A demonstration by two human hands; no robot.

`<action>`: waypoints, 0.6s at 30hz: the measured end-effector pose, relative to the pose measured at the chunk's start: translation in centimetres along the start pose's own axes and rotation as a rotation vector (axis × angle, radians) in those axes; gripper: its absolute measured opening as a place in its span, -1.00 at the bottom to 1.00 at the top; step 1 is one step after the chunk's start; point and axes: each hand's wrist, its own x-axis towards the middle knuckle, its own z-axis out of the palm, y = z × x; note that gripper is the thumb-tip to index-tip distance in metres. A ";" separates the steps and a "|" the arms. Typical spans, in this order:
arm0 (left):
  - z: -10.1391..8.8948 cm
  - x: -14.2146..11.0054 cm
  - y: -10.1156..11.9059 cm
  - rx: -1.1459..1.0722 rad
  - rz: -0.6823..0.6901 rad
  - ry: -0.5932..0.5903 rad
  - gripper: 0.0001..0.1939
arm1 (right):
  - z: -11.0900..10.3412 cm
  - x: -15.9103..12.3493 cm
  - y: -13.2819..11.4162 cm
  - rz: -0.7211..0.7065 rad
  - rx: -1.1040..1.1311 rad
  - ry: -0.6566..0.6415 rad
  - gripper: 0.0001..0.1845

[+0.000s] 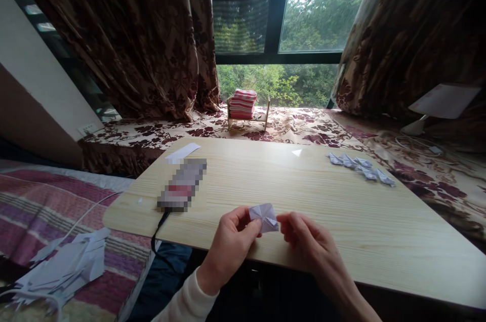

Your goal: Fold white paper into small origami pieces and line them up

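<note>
Between thumb and fingers, my left hand (236, 238) pinches a small square of folded white paper (262, 212) above the near edge of the table. Crease lines meet at the paper's middle, and a folded flap stands out at its lower right. My right hand (309, 236) is closed, its fingers curled and their tips at the paper's right edge. Whether those tips grip the paper I cannot tell. Several folded paper pieces (362, 165) lie grouped at the table's right side.
On the wooden table (243, 170) lie a pixelated device (182, 185) with a black cable, a paper strip (183, 152) and a small white triangle (296, 152). Paper offcuts (72, 261) cover part of the bed at left. Behind stand a small rack with striped cloths (243, 103) and a lamp (444, 102).
</note>
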 end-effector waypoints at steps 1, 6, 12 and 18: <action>0.0 0.1 0.0 -0.006 -0.011 -0.009 -0.82 | -0.3 0.1 0.1 -0.002 -0.009 0.027 -0.51; -0.1 0.5 0.3 0.057 -0.029 -0.089 -0.84 | -1.1 0.3 -0.4 -0.225 -0.141 0.036 -0.74; 0.0 0.4 1.6 0.161 0.008 -0.180 -0.85 | -0.6 0.7 -2.4 -0.464 -0.341 -0.125 -0.78; 0.3 0.1 1.1 -0.011 -0.016 -0.116 -0.75 | -0.2 0.7 -2.2 -0.392 -0.351 -0.095 -0.92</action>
